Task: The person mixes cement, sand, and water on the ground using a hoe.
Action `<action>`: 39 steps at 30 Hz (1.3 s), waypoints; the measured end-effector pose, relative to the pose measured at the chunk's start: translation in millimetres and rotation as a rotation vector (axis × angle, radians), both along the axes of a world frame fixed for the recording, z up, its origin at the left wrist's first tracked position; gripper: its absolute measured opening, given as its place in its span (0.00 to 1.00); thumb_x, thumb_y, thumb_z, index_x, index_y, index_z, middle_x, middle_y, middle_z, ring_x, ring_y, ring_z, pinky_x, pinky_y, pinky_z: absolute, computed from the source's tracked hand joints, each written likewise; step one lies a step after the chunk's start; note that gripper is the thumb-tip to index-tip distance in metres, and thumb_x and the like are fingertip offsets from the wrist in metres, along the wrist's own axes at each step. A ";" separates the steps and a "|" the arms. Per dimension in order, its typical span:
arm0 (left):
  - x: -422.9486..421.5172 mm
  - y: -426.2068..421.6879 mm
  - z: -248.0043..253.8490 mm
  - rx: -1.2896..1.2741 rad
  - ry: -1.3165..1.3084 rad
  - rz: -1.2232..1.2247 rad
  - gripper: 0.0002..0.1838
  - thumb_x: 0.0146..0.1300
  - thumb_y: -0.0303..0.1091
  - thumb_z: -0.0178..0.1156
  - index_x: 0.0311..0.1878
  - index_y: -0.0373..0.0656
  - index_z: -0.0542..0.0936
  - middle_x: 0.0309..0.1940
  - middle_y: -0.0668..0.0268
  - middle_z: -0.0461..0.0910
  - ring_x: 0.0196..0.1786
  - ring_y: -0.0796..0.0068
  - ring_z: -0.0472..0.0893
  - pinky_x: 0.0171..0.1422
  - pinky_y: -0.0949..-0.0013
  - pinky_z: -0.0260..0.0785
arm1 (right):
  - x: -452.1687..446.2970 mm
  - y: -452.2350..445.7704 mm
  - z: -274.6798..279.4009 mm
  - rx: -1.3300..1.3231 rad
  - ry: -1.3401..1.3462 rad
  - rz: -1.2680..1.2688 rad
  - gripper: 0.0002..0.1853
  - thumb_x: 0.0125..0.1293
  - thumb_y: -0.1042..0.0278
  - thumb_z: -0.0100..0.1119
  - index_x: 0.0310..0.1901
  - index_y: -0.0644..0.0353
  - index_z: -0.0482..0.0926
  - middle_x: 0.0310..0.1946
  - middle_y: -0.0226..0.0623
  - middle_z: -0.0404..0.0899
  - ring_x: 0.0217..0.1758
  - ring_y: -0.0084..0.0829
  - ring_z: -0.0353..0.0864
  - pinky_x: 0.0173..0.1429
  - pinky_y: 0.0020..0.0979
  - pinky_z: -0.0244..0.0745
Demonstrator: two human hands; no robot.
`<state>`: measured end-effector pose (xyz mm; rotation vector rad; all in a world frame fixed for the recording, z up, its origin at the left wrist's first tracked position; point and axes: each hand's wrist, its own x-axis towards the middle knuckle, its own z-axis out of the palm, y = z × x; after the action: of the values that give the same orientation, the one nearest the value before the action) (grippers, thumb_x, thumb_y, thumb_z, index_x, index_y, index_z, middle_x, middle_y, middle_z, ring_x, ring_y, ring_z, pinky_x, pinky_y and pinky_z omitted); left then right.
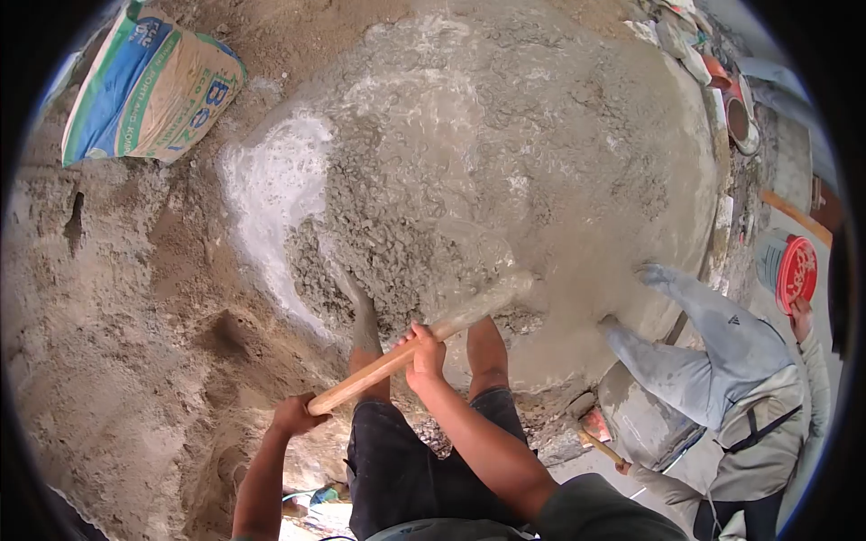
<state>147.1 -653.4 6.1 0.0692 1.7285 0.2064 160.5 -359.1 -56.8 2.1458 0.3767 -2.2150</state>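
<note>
This is a building site, or a similar work yard. A broad spread of wet grey mix [577, 117] covers the ground across the upper middle and right, with a patch of white powder [280, 176] along its left edge. A bag [149, 95] at the upper left bears the word "PORTLAND", as cement bags do. Loose sandy soil [99, 279] fills the left side. A wooden handle [370, 371] crosses the lower middle into the mix. At the right, another person [758, 388] in stained trousers [713, 361] grips a red bucket [796, 270].
</note>
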 end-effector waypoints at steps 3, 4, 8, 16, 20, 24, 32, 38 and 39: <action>-9.3 64.7 33.3 0.411 -0.299 0.861 0.20 0.62 0.48 0.69 0.45 0.42 0.78 0.36 0.66 0.81 0.42 0.75 0.80 0.48 0.68 0.73 | -32.6 134.3 -4.9 0.048 -0.075 0.170 0.08 0.65 0.72 0.58 0.30 0.56 0.69 0.21 0.28 0.67 0.21 0.27 0.69 0.29 0.34 0.70; -35.1 99.6 70.7 0.434 -0.355 1.069 0.18 0.65 0.47 0.67 0.45 0.43 0.77 0.37 0.68 0.80 0.42 0.76 0.80 0.49 0.70 0.72 | -32.7 199.8 -22.7 0.042 -0.052 0.252 0.08 0.62 0.74 0.58 0.29 0.55 0.69 0.18 0.27 0.66 0.18 0.26 0.67 0.25 0.32 0.68; -48.5 124.0 115.7 0.285 0.112 1.103 0.16 0.69 0.45 0.63 0.44 0.41 0.77 0.34 0.69 0.80 0.38 0.77 0.80 0.45 0.71 0.73 | -18.8 345.6 26.2 0.080 0.017 0.939 0.08 0.61 0.70 0.58 0.26 0.56 0.72 0.18 0.32 0.71 0.20 0.29 0.73 0.27 0.35 0.73; -1.3 61.4 162.2 -0.030 0.260 0.440 0.15 0.68 0.43 0.63 0.41 0.39 0.79 0.26 0.66 0.82 0.26 0.77 0.80 0.32 0.73 0.73 | 69.1 402.4 63.3 0.745 -0.217 1.530 0.17 0.50 0.69 0.62 0.45 0.60 0.83 0.42 0.56 0.83 0.47 0.56 0.83 0.49 0.47 0.79; -0.6 74.9 195.0 -0.103 0.377 0.840 0.13 0.66 0.40 0.64 0.38 0.38 0.80 0.26 0.64 0.82 0.26 0.77 0.81 0.32 0.71 0.74 | 134.2 384.6 102.9 0.954 -0.229 1.397 0.15 0.51 0.71 0.61 0.42 0.65 0.81 0.35 0.57 0.83 0.43 0.54 0.85 0.46 0.45 0.77; 2.6 101.9 207.5 -0.059 0.306 0.706 0.13 0.67 0.40 0.63 0.39 0.37 0.79 0.26 0.65 0.82 0.26 0.77 0.81 0.31 0.70 0.74 | 147.1 388.1 144.1 0.977 -0.179 1.401 0.15 0.51 0.71 0.62 0.42 0.65 0.80 0.34 0.56 0.83 0.42 0.54 0.85 0.46 0.44 0.77; -6.3 153.9 197.3 0.066 0.311 0.593 0.13 0.66 0.40 0.63 0.38 0.37 0.79 0.27 0.64 0.83 0.27 0.77 0.81 0.32 0.71 0.74 | 149.2 381.1 193.3 1.032 0.019 1.335 0.14 0.51 0.69 0.64 0.40 0.64 0.79 0.34 0.55 0.83 0.41 0.57 0.83 0.46 0.46 0.77; -20.2 185.0 207.2 0.287 0.402 0.716 0.14 0.66 0.40 0.64 0.41 0.37 0.78 0.28 0.65 0.81 0.27 0.78 0.80 0.34 0.72 0.72 | 129.6 378.5 208.1 1.108 -0.233 1.377 0.16 0.51 0.66 0.63 0.42 0.63 0.81 0.31 0.53 0.84 0.38 0.55 0.84 0.44 0.47 0.79; -19.9 187.1 205.0 0.281 0.401 0.707 0.14 0.66 0.40 0.64 0.41 0.37 0.78 0.28 0.65 0.81 0.27 0.78 0.80 0.33 0.72 0.72 | 133.8 382.9 193.4 1.111 -0.228 1.334 0.17 0.50 0.67 0.63 0.42 0.64 0.82 0.31 0.53 0.84 0.38 0.55 0.85 0.43 0.46 0.80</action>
<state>127.2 -466.3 211.2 -0.3216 2.0542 1.0121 294.2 23.9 136.6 1.3313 2.4403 -0.9388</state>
